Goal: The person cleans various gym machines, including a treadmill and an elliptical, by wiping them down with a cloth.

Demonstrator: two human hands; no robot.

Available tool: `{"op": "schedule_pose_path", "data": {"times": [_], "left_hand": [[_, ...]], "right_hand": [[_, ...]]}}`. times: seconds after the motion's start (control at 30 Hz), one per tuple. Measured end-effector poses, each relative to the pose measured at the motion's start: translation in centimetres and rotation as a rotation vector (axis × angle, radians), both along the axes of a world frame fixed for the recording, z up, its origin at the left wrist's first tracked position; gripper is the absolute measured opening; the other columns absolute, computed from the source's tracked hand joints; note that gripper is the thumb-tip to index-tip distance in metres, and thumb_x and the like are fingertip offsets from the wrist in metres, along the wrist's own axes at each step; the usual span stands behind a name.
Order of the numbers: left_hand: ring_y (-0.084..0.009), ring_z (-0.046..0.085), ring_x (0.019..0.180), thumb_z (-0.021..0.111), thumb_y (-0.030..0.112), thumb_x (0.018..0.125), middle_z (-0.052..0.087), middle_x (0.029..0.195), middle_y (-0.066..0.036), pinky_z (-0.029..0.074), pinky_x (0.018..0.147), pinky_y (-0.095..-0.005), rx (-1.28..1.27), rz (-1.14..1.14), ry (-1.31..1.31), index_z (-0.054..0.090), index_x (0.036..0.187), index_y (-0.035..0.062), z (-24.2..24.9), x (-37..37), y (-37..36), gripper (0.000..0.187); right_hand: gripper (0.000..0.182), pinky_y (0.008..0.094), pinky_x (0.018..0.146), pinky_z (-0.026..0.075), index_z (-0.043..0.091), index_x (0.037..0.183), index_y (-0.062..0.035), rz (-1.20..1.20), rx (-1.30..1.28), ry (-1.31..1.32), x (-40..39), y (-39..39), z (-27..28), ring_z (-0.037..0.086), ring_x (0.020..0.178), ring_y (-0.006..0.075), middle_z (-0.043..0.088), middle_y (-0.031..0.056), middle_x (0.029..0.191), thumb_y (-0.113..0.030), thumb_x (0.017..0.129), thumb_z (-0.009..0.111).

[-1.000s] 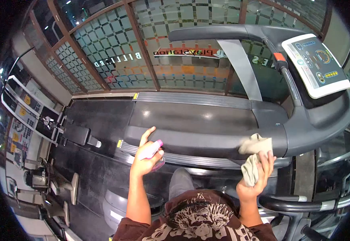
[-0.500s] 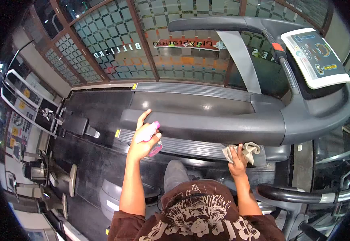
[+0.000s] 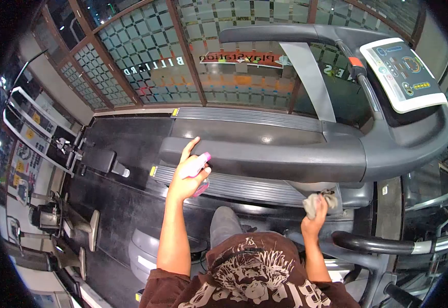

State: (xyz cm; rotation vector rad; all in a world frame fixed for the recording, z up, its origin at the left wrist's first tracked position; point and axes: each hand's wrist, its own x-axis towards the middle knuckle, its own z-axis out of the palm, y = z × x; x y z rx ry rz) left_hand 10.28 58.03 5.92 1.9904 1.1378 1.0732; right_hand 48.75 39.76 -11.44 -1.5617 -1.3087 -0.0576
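Observation:
My left hand [image 3: 187,177] is closed around a spray bottle [image 3: 198,165] with a white and pink head; its pink lower part shows below the palm. The forefinger stretches out over the near padded handrail [image 3: 265,159] of a treadmill. In my right hand [image 3: 313,222] is a crumpled beige cloth [image 3: 319,204], bunched at the fingertips. That hand is below the handrail, overlapping the front end of the near ribbed side rail [image 3: 244,189] in this view. The treadmill's console [image 3: 404,74] with its white frame stands at the upper right.
Behind the treadmill runs a glass wall [image 3: 244,79] with brown frames. Another machine's black handlebar [image 3: 373,244] reaches in at lower right, near my right forearm. A weight bench [image 3: 98,161] and other gym machines stand at left.
My right hand has moved down and slightly right with the cloth, away from the handrail's lower edge. My left hand, still holding the bottle, has shifted slightly right in view.

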Motion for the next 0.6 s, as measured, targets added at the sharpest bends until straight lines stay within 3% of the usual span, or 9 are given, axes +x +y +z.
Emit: {"op": "schedule_pose_path", "data": {"times": [0.03,0.07,0.13,0.23,0.37,0.47,0.5,0.6], "left_hand": [[-0.0144,0.062,0.100,0.075,-0.003,0.076,0.045,0.151,-0.011,0.049,0.085,-0.0315,-0.004,0.002,-0.006,0.066,0.089,0.0011,0.1,0.1,-0.1,0.017],[-0.0143,0.062,0.100,0.075,-0.004,0.076,0.045,0.152,-0.011,0.049,0.085,-0.0315,-0.008,0.004,-0.012,0.066,0.090,0.0011,0.2,0.2,-0.2,0.017],[-0.0141,0.063,0.098,0.075,-0.004,0.076,0.044,0.152,-0.012,0.049,0.085,-0.0313,-0.042,0.015,-0.034,0.066,0.090,0.0011,0.3,0.4,-0.2,0.017],[-0.0133,0.063,0.097,0.075,-0.004,0.076,0.044,0.153,-0.011,0.050,0.085,-0.0306,-0.078,0.010,-0.011,0.067,0.091,0.0009,-0.4,0.0,0.1,0.018],[-0.0124,0.063,0.095,0.075,-0.004,0.076,0.045,0.152,-0.010,0.050,0.084,-0.0301,-0.062,0.017,-0.015,0.068,0.094,0.0007,-0.1,0.1,-0.1,0.020],[-0.0124,0.063,0.093,0.075,-0.004,0.076,0.046,0.151,-0.010,0.050,0.084,-0.0300,-0.052,0.006,-0.027,0.068,0.095,0.0004,0.0,0.2,0.0,0.021],[-0.0125,0.063,0.093,0.075,-0.004,0.076,0.046,0.150,-0.010,0.049,0.084,-0.0300,-0.094,0.012,-0.053,0.068,0.094,0.0004,0.4,0.4,-0.3,0.021],[-0.0148,0.062,0.105,0.075,-0.004,0.076,0.050,0.147,-0.013,0.049,0.086,-0.0305,-0.104,0.002,-0.097,0.068,0.093,0.0005,0.9,0.6,-0.5,0.019]], "right_hand": [[0.070,0.0458,0.113,0.034,0.054,0.129,0.0037,-0.074,0.055,0.113,-1.0,0.5,2.8,0.046,0.132,0.0392,0.053,0.0207,0.131,0.021,0.062,0.042],[0.054,0.0455,0.109,0.040,0.053,0.127,0.0030,-0.105,0.060,0.171,-1.3,0.7,4.9,0.050,0.125,0.0372,0.049,0.0200,0.130,0.018,0.075,0.054],[0.055,0.0459,0.107,0.041,0.048,0.129,0.0013,-0.100,0.252,0.356,-1.6,1.8,6.3,0.049,0.125,0.0383,0.045,0.0200,0.133,0.013,0.078,0.063],[0.060,0.0477,0.106,0.041,0.044,0.131,-0.0014,-0.108,0.346,0.246,-0.2,3.7,5.9,0.048,0.123,0.0398,0.041,0.0219,0.134,0.008,0.078,0.071],[0.057,0.0541,0.111,0.030,0.042,0.128,0.0015,-0.293,0.063,-0.254,-0.6,4.6,2.1,0.039,0.129,0.0465,0.034,0.0281,0.137,0.010,0.077,0.065],[0.056,0.0570,0.110,0.028,0.043,0.126,0.0023,-0.390,-0.068,-0.139,1.6,3.9,-4.4,0.036,0.129,0.0502,0.034,0.0286,0.137,0.010,0.074,0.063],[0.050,0.0539,0.109,0.031,0.045,0.122,0.0031,-0.437,-0.156,-0.144,1.5,3.2,-4.5,0.041,0.126,0.0472,0.041,0.0285,0.129,0.008,0.076,0.061],[0.053,0.0503,0.107,0.033,0.041,0.126,0.0047,-0.205,-0.334,0.289,4.8,1.2,-9.6,0.045,0.121,0.0434,0.043,0.0270,0.127,0.005,0.077,0.063]]}}
